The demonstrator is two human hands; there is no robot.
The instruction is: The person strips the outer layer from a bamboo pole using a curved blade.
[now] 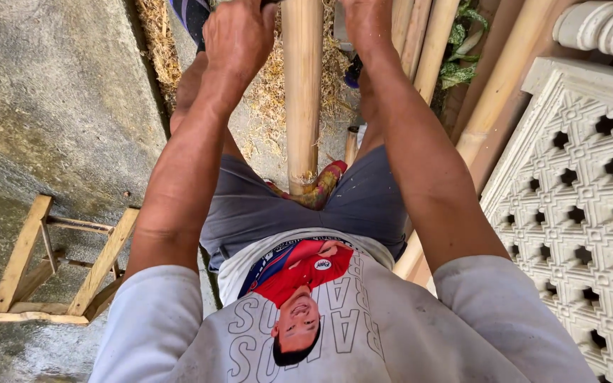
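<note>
Both hands [239, 35] gripping tool over bamboo pole [302, 92]

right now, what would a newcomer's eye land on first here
First, the thick bamboo pole running up the middle, its near end braced on a colourful cloth at the lap, with the left hand and right hand gripping either side near the top. Then the white carved lattice panel at right and the small wooden stool at lower left.

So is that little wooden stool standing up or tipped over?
Tipped over. The wooden stool lies on its side on the concrete floor, its legs pointing sideways, left of the person's left arm.
</note>
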